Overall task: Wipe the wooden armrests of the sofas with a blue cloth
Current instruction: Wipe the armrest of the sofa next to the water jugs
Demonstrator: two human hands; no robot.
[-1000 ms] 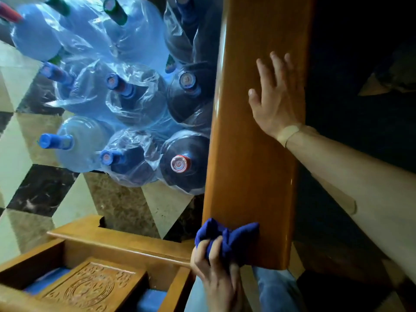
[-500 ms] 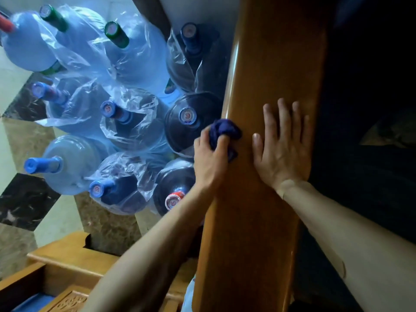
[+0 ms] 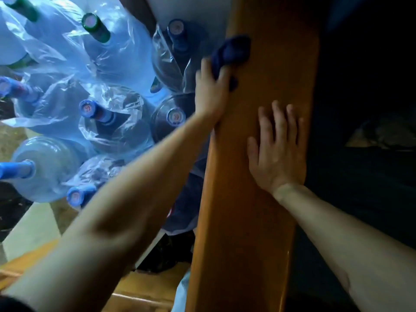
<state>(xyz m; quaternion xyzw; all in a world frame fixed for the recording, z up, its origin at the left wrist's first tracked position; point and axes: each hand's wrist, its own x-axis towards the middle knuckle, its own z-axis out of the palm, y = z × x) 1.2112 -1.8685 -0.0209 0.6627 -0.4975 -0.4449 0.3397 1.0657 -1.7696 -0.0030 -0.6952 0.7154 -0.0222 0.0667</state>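
Note:
A broad, glossy wooden armrest runs from the bottom of the view up to the top centre. My left hand is shut on a bunched blue cloth and presses it against the armrest's left edge, far up its length. My right hand lies flat on the middle of the armrest, fingers spread, holding nothing. The dark sofa seat lies to the right of the armrest, mostly in shadow.
Several large water bottles, some wrapped in clear plastic, crowd the tiled floor directly left of the armrest. A piece of wooden furniture sits at the bottom left. A pale cushion shows dimly on the sofa.
My left hand has slid the blue cloth from the near end of the armrest up along its left edge to the far part. My right hand has stayed flat on the wood.

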